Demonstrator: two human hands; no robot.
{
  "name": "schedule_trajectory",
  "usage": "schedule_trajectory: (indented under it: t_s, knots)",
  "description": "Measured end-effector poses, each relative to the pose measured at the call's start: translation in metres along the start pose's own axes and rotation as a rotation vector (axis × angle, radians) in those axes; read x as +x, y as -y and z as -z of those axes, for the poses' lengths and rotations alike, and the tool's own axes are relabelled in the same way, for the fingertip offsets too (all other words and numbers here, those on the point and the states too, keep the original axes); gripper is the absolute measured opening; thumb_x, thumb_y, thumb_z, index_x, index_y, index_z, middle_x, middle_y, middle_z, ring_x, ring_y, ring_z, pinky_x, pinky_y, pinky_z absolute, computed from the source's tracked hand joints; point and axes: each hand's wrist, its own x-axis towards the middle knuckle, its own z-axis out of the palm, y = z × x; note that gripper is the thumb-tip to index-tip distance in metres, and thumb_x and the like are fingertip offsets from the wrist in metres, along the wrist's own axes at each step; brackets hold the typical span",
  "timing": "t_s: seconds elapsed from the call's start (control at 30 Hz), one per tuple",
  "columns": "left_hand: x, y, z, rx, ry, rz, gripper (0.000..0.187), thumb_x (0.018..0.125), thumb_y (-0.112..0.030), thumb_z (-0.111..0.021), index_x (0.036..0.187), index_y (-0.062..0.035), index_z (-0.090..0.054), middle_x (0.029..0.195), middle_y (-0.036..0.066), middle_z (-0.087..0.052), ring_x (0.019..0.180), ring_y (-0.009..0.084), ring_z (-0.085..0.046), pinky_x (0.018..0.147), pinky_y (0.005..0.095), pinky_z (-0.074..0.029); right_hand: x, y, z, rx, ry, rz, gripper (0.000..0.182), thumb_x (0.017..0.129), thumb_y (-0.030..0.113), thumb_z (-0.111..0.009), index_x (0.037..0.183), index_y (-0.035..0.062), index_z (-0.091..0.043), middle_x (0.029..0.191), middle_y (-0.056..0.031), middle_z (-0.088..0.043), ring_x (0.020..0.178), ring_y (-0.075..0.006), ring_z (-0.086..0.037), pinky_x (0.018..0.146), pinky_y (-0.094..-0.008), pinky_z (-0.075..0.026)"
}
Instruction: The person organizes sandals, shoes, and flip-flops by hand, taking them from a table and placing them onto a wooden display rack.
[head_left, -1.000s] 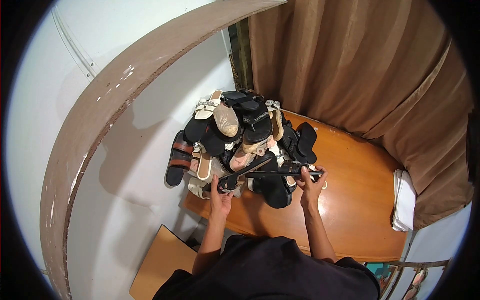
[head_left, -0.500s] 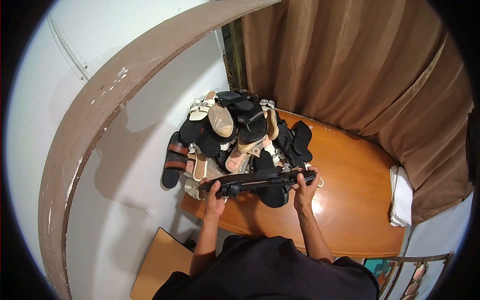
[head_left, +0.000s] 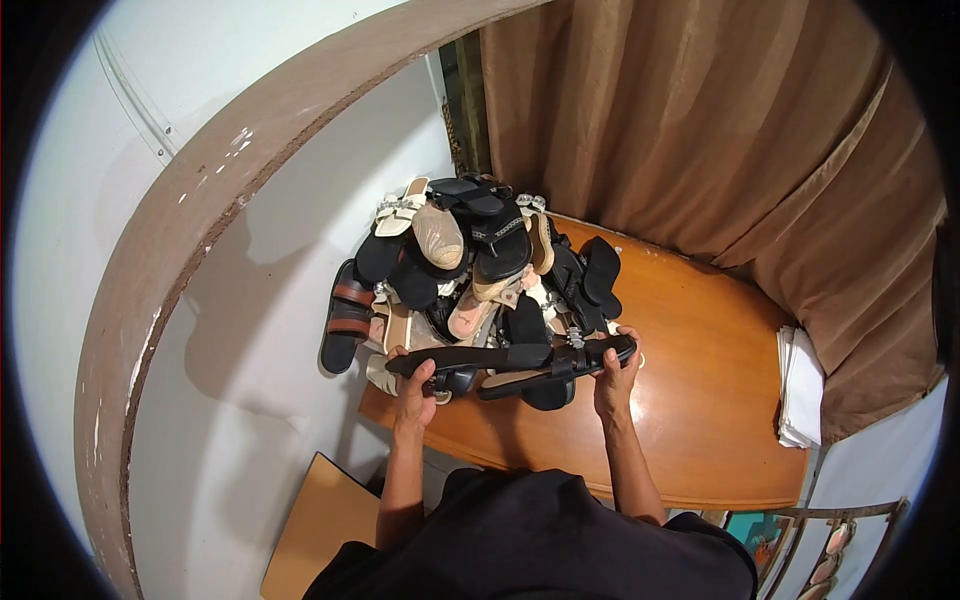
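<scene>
My left hand (head_left: pixel 414 392) is closed round the toe or heel end of a black sandal (head_left: pixel 470 358), its dark sole turned partly up and a strap hanging below. My right hand (head_left: pixel 615 375) grips the end of a second black sandal (head_left: pixel 530 381), which slants down to the left with a light strip of insole showing. The two sandals overlap at their inner ends, in front of a heap of sandals. Closest in that heap are a pink-insoled sandal (head_left: pixel 468 314) and a black sandal with brown straps (head_left: pixel 350 310).
The heap lies on a wooden table (head_left: pixel 700 400) against the wall. White papers (head_left: pixel 798 390) sit at the table's right end, beside a brown curtain (head_left: pixel 680 130). A tan board (head_left: pixel 325 525) stands at lower left. A curved brown edge (head_left: pixel 120 330) arches along the left.
The two held sandals have tilted and come apart somewhat, so the left one shows more sole and the right one's inner end sits lower. Both hands keep their hold.
</scene>
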Motion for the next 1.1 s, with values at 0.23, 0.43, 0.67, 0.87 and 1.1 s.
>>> schedule_trajectory:
  t_s: [0.23,0.43,0.67,0.87,1.1]
  knots:
    - [0.006,0.024,0.015,0.012,-0.150,0.053,0.045,0.078,-0.015,-0.077,0.105,-0.0223,-0.042,0.104,0.002,-0.055,0.097,0.0183,-0.060,0.084,0.0370,-0.053,-0.011,0.002,-0.020,-0.037,-0.128,-0.021,0.061,0.077,0.026,-0.083,0.119,0.0142,-0.041,0.105,-0.0069,-0.053,0.084,-0.0130,-0.058,0.060,-0.0234,-0.055]
    - [0.000,0.030,0.008,-0.027,-0.187,0.089,0.030,0.081,-0.022,-0.076,0.096,-0.0267,-0.051,0.101,-0.003,-0.058,0.096,0.0164,-0.062,0.079,0.0361,-0.054,-0.015,0.014,-0.032,-0.040,-0.217,-0.082,0.056,0.080,0.019,-0.080,0.116,0.0136,-0.039,0.105,-0.0072,-0.053,0.085,-0.0146,-0.059,0.060,-0.0255,-0.057]
    - [0.001,0.026,0.010,-0.005,-0.204,0.191,0.033,0.079,-0.027,-0.078,0.097,-0.0312,-0.051,0.102,-0.004,-0.058,0.097,0.0173,-0.062,0.076,0.0378,-0.053,-0.009,0.015,-0.028,-0.086,-0.153,-0.020,0.054,0.081,0.016,-0.079,0.117,0.0134,-0.039,0.105,-0.0070,-0.053,0.085,-0.0132,-0.058,0.059,-0.0234,-0.054]
    - [0.003,0.028,0.006,0.052,-0.243,0.193,0.036,0.079,-0.031,-0.079,0.102,-0.0277,-0.051,0.099,-0.001,-0.058,0.095,0.0196,-0.063,0.077,0.0427,-0.053,-0.004,0.010,-0.018,-0.118,-0.168,0.035,0.052,0.081,0.020,-0.078,0.117,0.0119,-0.041,0.107,-0.0087,-0.054,0.089,-0.0194,-0.062,0.065,-0.0357,-0.062]
    - [-0.001,0.028,-0.021,-0.003,-0.209,0.305,0.045,0.079,-0.027,-0.079,0.114,-0.0177,-0.051,0.108,0.003,-0.055,0.100,0.0215,-0.062,0.083,0.0466,-0.053,-0.020,0.005,-0.028,-0.192,-0.220,0.063,0.058,0.078,0.020,-0.082,0.116,0.0106,-0.040,0.105,-0.0070,-0.052,0.089,-0.0146,-0.054,0.073,-0.0267,-0.052]
